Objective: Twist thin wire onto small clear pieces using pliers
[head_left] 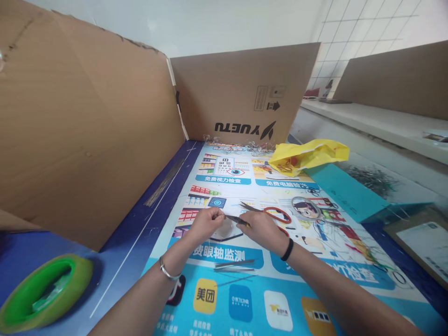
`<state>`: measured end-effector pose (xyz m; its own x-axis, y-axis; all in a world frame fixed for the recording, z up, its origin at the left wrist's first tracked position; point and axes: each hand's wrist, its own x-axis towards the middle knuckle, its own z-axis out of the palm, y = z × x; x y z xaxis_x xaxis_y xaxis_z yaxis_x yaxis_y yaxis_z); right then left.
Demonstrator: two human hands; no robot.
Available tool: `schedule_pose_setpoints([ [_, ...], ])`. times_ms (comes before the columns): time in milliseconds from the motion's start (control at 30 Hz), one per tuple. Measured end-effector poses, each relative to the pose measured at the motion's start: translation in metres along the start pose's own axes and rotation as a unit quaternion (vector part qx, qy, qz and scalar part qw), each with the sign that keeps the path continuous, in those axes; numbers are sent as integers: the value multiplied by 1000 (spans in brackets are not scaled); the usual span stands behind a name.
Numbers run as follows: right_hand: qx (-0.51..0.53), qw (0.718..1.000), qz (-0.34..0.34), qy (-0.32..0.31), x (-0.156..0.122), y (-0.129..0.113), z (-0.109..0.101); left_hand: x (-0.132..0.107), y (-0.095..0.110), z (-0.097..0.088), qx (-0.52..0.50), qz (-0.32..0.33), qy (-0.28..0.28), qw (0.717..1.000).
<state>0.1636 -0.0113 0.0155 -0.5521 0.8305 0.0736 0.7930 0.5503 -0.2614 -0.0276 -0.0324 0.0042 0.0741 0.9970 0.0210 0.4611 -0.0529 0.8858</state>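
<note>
My left hand (pixel 206 223) is pinched shut on one end of a thin dark strip (pixel 235 219) above a printed poster (pixel 245 280). The right hand (pixel 261 227) is closed on the strip's other end, and the strip stretches between the two hands. A silver bangle circles my left wrist; a black band sits on the right wrist. Red-handled scissors (pixel 276 215) lie open just beyond my right hand. A few more dark strips (pixel 234 267) lie on the poster in front of my hands.
Cardboard walls (pixel 87 130) stand at the left and back. A green tape roll (pixel 42 294) sits near left. A yellow plastic bag (pixel 308 156) lies at the back right, with a teal sheet (pixel 345 191) and a heap of thin metal wires (pixel 373 179) beyond it.
</note>
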Motion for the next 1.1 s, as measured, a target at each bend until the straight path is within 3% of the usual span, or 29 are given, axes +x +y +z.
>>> schedule_pose_setpoints([
  [333,97,995,14,-26,1,0,-4,-2,4,2,-50,-15,6,999],
  [467,71,997,4,-2,1,1,-4,-1,4,3,-71,-39,0,997],
  [867,-43,998,-20,31,0,0,2,-2,1,8,-33,-32,11,999],
  [1100,58,998,4,2,3,3,2,-3,7,7,-119,-58,7,991],
])
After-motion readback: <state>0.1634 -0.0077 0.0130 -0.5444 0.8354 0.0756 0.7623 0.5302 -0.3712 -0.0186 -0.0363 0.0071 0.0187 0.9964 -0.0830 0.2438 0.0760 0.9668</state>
